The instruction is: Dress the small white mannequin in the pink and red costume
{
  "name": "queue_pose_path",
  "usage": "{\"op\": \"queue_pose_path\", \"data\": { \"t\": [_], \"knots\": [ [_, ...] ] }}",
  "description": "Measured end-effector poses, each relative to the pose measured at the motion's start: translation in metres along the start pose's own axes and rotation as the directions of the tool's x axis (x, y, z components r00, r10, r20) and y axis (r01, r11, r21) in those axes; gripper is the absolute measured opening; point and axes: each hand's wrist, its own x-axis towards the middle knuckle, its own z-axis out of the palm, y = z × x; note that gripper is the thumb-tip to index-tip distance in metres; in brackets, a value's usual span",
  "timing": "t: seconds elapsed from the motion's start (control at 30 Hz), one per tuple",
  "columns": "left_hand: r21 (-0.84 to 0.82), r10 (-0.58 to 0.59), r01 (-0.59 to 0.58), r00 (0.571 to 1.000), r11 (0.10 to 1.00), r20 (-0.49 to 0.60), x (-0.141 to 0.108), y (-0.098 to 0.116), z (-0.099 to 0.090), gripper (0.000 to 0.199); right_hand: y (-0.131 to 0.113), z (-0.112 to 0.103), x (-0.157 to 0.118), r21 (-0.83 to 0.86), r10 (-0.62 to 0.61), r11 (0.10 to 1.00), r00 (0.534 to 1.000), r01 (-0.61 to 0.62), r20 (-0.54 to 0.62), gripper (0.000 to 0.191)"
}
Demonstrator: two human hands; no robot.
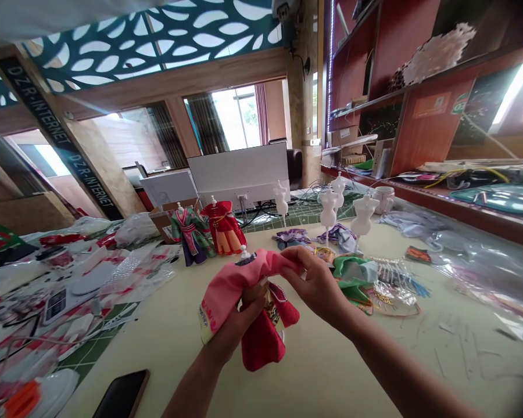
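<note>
A small mannequin wears a pink doll garment (pixel 226 287) with a wide sleeve hanging to the left and a red skirt (pixel 261 342) below. My left hand (pixel 239 322) wraps round the dressed mannequin at its middle, under the pink cloth. My right hand (pixel 309 276) pinches the end of the pink sleeve on the right side. The mannequin's white neck knob (pixel 244 253) shows above the collar. Gold patterned cloth and a beaded trim show between the red parts.
Two dressed mannequins, one green (pixel 192 235) and one red (pixel 224 226), stand behind. Bare white mannequins (pixel 363 215) stand at the back right. Green cloth (pixel 353 278) and bagged trims (pixel 394 284) lie right. A phone (pixel 122 393) lies front left, near clutter and a scale (pixel 76 290).
</note>
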Motion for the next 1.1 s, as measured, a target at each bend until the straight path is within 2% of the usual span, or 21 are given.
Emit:
{"op": "queue_pose_path", "data": {
  "t": [0.1,0.17,0.3,0.37,0.43,0.57,0.7,0.83,1.0,1.1],
  "knots": [
    [0.011,0.01,-0.009,1.0,1.0,-0.025,0.0,-0.002,-0.002,0.052,0.009,0.002,-0.003,-0.242,-0.108,0.965,0.994,0.097,-0.033,0.011],
    [0.017,0.027,-0.027,0.999,1.0,-0.039,0.0,0.0,-0.002,0.05,0.014,0.006,-0.005,-0.325,-0.167,0.935,0.985,0.141,-0.053,0.008],
    [0.042,0.052,-0.049,0.997,0.998,-0.063,0.001,0.005,-0.001,0.044,0.022,0.013,-0.006,-0.352,-0.337,0.886,0.941,0.301,-0.044,0.019],
    [0.041,0.058,-0.055,0.997,0.998,-0.055,0.002,0.007,0.0,0.042,0.024,0.013,-0.009,-0.359,-0.416,0.849,0.91,0.388,0.002,0.021],
    [0.025,0.059,-0.058,0.998,0.998,-0.034,0.004,0.008,0.001,0.04,0.024,0.013,-0.014,-0.358,-0.437,0.828,0.897,0.43,0.066,0.019],
    [0.023,0.082,-0.081,0.996,0.996,-0.04,0.005,0.008,0.003,0.034,0.021,0.013,-0.023,-0.369,-0.379,0.834,0.912,0.409,0.154,0.024],
    [-0.009,0.067,-0.068,0.992,0.998,-0.105,0.005,0.007,0.006,0.029,0.019,0.017,-0.024,-0.429,-0.356,0.825,0.928,0.369,0.113,0.017],
    [-0.032,0.053,-0.058,0.991,0.998,-0.126,0.006,0.005,0.006,0.026,0.019,0.019,-0.02,-0.445,-0.399,0.801,0.911,0.4,0.102,0.014],
    [0.024,0.101,-0.099,0.989,0.995,-0.111,0.007,0.005,0.006,0.025,0.027,0.02,-0.02,-0.552,-0.457,0.71,0.882,0.437,0.11,0.016],
    [0.038,0.123,-0.119,0.981,0.992,-0.15,0.006,0.009,0.008,0.024,0.035,0.022,-0.019,-0.627,-0.476,0.652,0.874,0.426,0.098,0.017]
  ]
}}
